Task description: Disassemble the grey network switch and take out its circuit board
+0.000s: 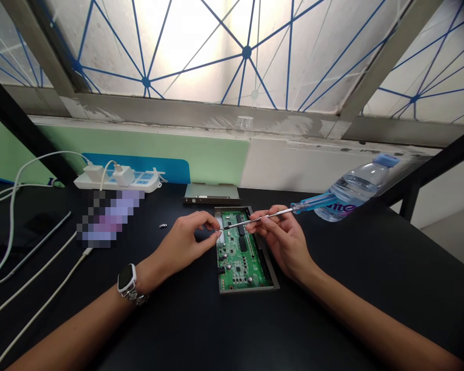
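A green circuit board (243,260) lies in a grey metal tray (271,270) on the black table. My right hand (284,239) holds a screwdriver (278,212) by its metal shaft; the blue handle points right and the tip rests at the board's upper left corner. My left hand (187,239) pinches its thumb and forefinger together at that same corner, right by the tip; what it pinches is too small to tell. A watch (127,280) sits on my left wrist.
A grey metal cover (212,193) lies behind the tray. A water bottle (358,188) lies tilted at the right. A small screw (163,225) sits left of my hand. A white power strip (118,180) with chargers and white cables (31,278) occupy the left.
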{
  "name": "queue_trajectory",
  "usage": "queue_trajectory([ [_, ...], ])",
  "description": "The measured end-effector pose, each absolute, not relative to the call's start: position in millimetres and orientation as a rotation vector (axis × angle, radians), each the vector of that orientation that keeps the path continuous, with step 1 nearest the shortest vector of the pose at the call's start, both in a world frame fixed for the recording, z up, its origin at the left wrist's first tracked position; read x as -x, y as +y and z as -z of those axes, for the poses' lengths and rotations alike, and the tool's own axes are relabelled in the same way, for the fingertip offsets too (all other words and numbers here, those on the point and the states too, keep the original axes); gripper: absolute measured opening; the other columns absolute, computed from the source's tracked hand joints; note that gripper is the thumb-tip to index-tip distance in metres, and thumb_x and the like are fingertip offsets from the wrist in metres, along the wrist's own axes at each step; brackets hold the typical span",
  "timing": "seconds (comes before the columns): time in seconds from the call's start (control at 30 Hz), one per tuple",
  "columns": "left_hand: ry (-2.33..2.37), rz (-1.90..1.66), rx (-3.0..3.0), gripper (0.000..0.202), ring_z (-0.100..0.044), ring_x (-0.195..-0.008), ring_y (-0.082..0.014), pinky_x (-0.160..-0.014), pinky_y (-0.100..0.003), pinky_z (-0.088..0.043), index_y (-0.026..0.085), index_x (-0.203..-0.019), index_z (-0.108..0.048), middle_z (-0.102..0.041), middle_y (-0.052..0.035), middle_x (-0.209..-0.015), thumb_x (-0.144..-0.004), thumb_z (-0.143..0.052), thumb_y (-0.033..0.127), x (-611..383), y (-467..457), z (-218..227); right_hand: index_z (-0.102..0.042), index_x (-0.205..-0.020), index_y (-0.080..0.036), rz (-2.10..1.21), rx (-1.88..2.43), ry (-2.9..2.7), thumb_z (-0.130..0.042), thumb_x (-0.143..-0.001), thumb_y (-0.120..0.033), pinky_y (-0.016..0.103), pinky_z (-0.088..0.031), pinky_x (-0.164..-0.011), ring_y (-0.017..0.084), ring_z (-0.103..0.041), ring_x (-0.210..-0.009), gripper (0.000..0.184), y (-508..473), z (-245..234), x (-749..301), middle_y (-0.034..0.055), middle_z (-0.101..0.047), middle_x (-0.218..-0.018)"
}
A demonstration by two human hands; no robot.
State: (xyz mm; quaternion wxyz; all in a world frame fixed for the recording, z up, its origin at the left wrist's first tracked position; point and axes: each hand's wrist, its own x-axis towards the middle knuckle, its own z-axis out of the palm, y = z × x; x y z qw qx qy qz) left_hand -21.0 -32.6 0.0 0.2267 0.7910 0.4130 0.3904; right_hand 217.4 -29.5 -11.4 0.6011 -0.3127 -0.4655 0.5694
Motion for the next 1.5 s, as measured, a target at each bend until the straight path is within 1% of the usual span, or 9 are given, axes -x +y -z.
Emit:
queue_trajectory([
  [0.27,1.142,-1.057,-2.105,0.006,-0.064,-0.075,-0.013,-0.067,-0.025,-0.049,0.019,-0.089,-0.07,-0.071,0.0002,-0.084,-0.094,-0.065,0.02,19,-35,-2,-0.054,-0.096,-0.025,-1.368,0.725,-1.025,-0.08,-0.086,-0.028,0.033,-0.062,-0.079,0.02,-0.078,-0.081,0.028,-30,10,-218,0.003,-0.08,-0.096],
  [0.4,1.096,-1.094,-2.154,0.007,-0.063,-0.077,-0.0133,-0.07,-0.027,-0.05,0.019,-0.095,-0.067,-0.07,-0.0013,-0.088,-0.097,-0.06,0.02,21,-37,-1,-0.059,-0.096,-0.023,-1.404,0.777,-0.981,-0.083,-0.083,-0.028,0.03,-0.064,-0.07,0.022,-0.08,-0.081,0.028,-29,9,-219,0.0072,-0.081,-0.1],
  [0.57,1.072,-1.062,-2.25,0.009,-0.062,-0.081,-0.0148,-0.07,-0.028,-0.049,0.019,-0.103,-0.058,-0.067,-0.0038,-0.095,-0.102,-0.049,0.02,22,-40,0,-0.063,-0.09,-0.02,-1.45,0.805,-0.946,-0.084,-0.082,-0.029,0.023,-0.059,-0.049,0.017,-0.076,-0.06,0.024,-28,6,-220,0.0076,-0.081,-0.1],
  [0.63,1.077,-1.041,-2.296,0.01,-0.061,-0.08,-0.0147,-0.07,-0.028,-0.048,0.019,-0.104,-0.055,-0.065,-0.0037,-0.095,-0.103,-0.046,0.02,23,-40,-3,-0.063,-0.088,-0.02,-1.446,0.811,-0.911,-0.086,-0.08,-0.03,0.022,-0.056,-0.045,0.015,-0.073,-0.053,0.026,-27,5,-221,0.007,-0.081,-0.098],
  [0.73,1.119,-0.993,-2.389,0.01,-0.061,-0.082,-0.016,-0.075,-0.03,-0.048,0.02,-0.103,-0.054,-0.063,-0.0037,-0.096,-0.103,-0.044,0.021,35,-35,-13,-0.063,-0.086,-0.019,-1.42,0.83,-0.845,-0.089,-0.075,-0.031,0.022,-0.055,-0.042,0.014,-0.07,-0.048,0.031,-24,3,-222,0.0061,-0.082,-0.093],
  [0.83,1.252,-0.721,-2.493,0.014,-0.061,-0.092,-0.02,-0.082,-0.034,-0.048,0.021,-0.099,-0.058,-0.064,-0.0053,-0.1,-0.101,-0.045,0.025,59,-25,-23,-0.062,-0.085,-0.019,-1.395,0.855,-0.824,-0.091,-0.072,-0.031,0.022,-0.054,-0.042,0.013,-0.068,-0.046,0.034,-21,4,-224,0.0059,-0.081,-0.089],
  [1.03,1.468,-0.425,-2.453,0.019,-0.064,-0.094,-0.0251,-0.084,-0.038,-0.05,0.022,-0.089,-0.067,-0.066,-0.0075,-0.101,-0.087,-0.054,0.036,115,-6,-21,-0.06,-0.086,-0.019,-1.399,0.893,-0.872,-0.091,-0.073,-0.032,0.023,-0.054,-0.041,0.015,-0.068,-0.046,0.036,-22,8,-223,0.0074,-0.081,-0.088],
  [1.27,1.612,-0.21,-2.309,0.024,-0.067,-0.088,-0.0268,-0.081,-0.038,-0.053,0.022,-0.081,-0.072,-0.067,-0.0091,-0.098,-0.075,-0.057,0.039,129,2,-17,-0.061,-0.086,-0.019,-1.393,0.899,-0.892,-0.09,-0.073,-0.032,0.023,-0.053,-0.04,0.014,-0.067,-0.045,0.035,-22,10,-224,0.0061,-0.081,-0.086],
  [1.5,1.647,-0.235,-2.276,0.023,-0.068,-0.085,-0.0265,-0.079,-0.038,-0.055,0.022,-0.082,-0.071,-0.07,-0.0093,-0.095,-0.074,-0.057,0.037,131,0,-18,-0.062,-0.085,-0.018,-1.376,0.886,-0.933,-0.089,-0.075,-0.032,0.023,-0.054,-0.041,0.014,-0.067,-0.045,0.032,-23,10,-224,0.0055,-0.08,-0.084],
])
